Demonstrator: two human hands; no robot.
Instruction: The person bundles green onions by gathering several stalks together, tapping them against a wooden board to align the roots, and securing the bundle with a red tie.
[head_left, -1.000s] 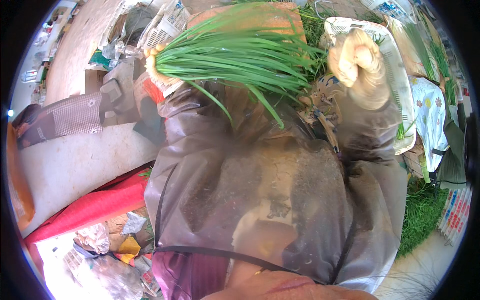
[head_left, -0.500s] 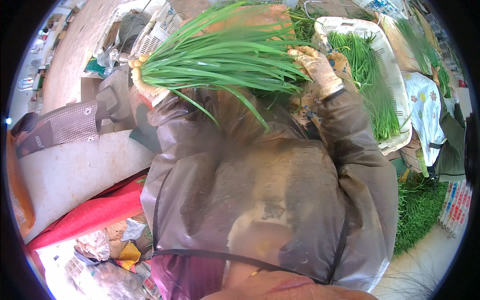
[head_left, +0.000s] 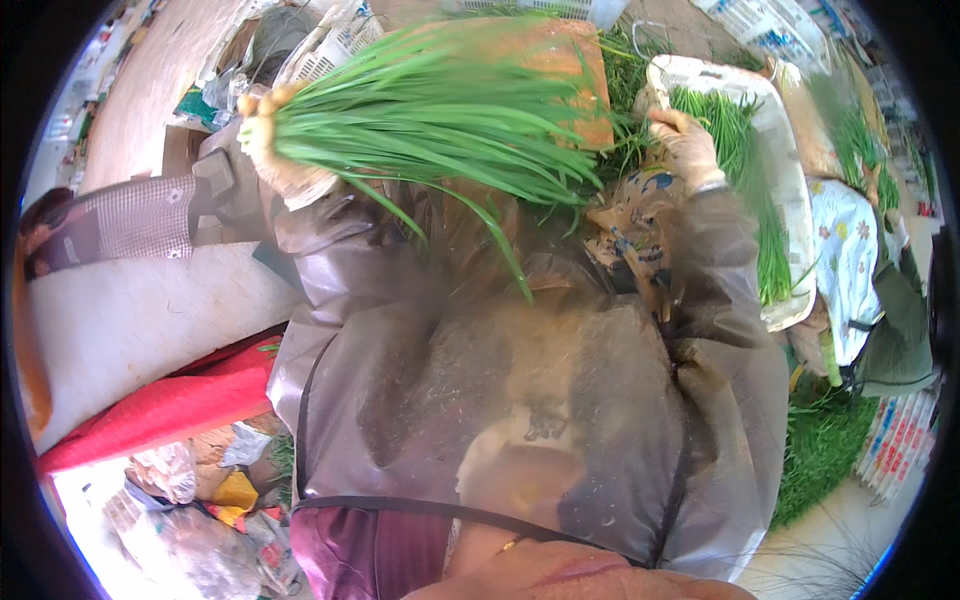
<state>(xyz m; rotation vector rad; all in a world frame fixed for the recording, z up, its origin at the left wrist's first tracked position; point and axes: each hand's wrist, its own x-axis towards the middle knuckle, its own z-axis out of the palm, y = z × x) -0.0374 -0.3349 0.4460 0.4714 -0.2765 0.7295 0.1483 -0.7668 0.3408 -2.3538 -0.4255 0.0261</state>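
Observation:
A large bunch of green chives [head_left: 430, 120] stretches across the top of the view, its long leaves fanning to the right. My left hand [head_left: 285, 175], in a pale soiled glove, is wrapped round the root end at the left. My right hand [head_left: 690, 150], also in a pale glove, is raised beyond the leaf tips, beside the white basket. Its fingers are curled together; whether anything lies between them is too small to make out. Under the leaves shows a reddish-brown board [head_left: 592, 85].
The white plastic basket [head_left: 805, 215] at right holds more chives [head_left: 728, 118]. A floral plastic bag [head_left: 845, 250] hangs beside it. Loose greens [head_left: 825, 460] lie at lower right. To the left are a white panel [head_left: 150, 325], a red cloth [head_left: 170, 410] and crumpled plastic [head_left: 200, 545].
My right hand has moved right, away from the leaf tips toward the basket. My left hand and the bunch have shifted slightly left.

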